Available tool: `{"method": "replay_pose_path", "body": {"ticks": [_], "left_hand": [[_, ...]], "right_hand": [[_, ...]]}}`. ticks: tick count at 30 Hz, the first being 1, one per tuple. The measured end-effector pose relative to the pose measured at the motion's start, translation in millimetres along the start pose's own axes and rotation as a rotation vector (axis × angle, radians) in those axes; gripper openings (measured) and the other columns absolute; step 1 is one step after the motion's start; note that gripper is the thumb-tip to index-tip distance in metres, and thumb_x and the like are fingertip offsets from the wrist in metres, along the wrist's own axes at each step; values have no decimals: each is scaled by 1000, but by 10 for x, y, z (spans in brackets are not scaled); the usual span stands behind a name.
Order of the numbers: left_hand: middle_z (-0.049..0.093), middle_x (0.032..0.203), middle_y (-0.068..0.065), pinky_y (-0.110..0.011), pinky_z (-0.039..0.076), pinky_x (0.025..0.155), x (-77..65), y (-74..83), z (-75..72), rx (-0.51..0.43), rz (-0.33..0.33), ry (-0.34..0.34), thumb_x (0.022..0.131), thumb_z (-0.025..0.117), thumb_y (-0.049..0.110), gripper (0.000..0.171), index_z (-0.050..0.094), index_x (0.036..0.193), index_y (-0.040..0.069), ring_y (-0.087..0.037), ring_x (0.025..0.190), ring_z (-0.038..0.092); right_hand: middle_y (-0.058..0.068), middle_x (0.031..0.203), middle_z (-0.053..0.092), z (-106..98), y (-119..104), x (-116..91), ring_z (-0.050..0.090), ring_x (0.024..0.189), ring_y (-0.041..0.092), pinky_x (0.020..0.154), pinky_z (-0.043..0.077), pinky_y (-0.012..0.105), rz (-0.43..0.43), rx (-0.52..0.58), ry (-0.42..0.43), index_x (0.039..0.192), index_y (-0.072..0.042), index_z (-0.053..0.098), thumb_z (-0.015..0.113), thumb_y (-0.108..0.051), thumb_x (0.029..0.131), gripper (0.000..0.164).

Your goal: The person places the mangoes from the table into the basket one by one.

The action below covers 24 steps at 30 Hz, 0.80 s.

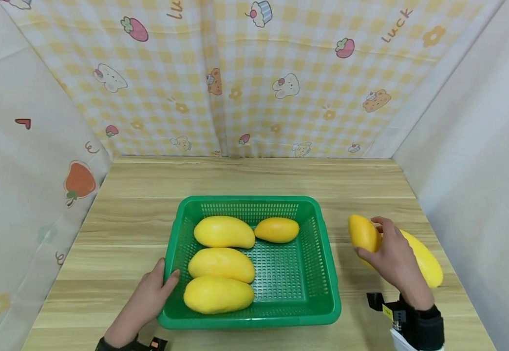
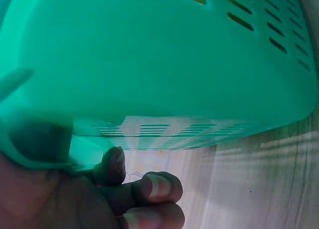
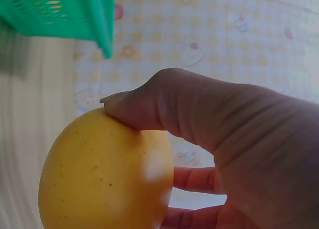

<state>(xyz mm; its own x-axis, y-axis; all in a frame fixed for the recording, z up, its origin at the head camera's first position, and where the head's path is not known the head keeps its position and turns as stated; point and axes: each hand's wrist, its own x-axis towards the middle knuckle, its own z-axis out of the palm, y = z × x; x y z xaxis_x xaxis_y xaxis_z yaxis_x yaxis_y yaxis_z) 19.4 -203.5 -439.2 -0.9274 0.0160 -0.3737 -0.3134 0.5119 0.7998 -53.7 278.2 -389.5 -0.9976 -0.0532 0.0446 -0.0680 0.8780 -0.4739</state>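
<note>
My left hand [image 1: 151, 292] grips the left rim of a green plastic basket [image 1: 254, 322], thumb over the inside and fingers outside and below the rim, as the left wrist view shows. Three large yellow mangoes [image 1: 221, 264] lie along the basket's left side, and a smaller orange-yellow mango [image 1: 277, 230] is at its back right. To the right of the basket, my right hand [image 1: 394, 258] holds another small mango [image 1: 363, 233] between thumb and fingers. In the right wrist view, this mango [image 3: 99, 174] shows small dark specks. A large yellow mango [image 1: 425, 261] lies on the table, partly hidden behind my right hand.
The wooden table [image 1: 254, 175] carries everything. A yellow checked cloth [image 1: 254, 97] hangs behind its far edge, and pale cloth walls [image 1: 473, 170] stand at both sides. The basket's right wall [image 1: 324, 268] stands between the held mango and the basket's inside.
</note>
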Motion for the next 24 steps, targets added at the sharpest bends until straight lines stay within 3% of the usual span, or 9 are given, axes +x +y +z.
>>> {"method": "replay_pose_path", "body": {"ticks": [11,24], "left_hand": [[50,69,-7,-26,52,47,-4,-31,5,26,25,6,102,47,21,20,43,109,3,-15,59,60],[46,68,-7,-26,52,48,-14,-11,-10,32,36,-5,103,46,21,20,42,109,2,-15,58,58]], "right_hand": [[26,114,51,-86,-321,106,53,91,36,71,47,47,-106,66,10,134,7,39,81,-13,73,76],[21,116,50,-54,-743,212,52,90,31,73,48,43,-242,77,-56,135,2,39,80,-16,77,74]]}}
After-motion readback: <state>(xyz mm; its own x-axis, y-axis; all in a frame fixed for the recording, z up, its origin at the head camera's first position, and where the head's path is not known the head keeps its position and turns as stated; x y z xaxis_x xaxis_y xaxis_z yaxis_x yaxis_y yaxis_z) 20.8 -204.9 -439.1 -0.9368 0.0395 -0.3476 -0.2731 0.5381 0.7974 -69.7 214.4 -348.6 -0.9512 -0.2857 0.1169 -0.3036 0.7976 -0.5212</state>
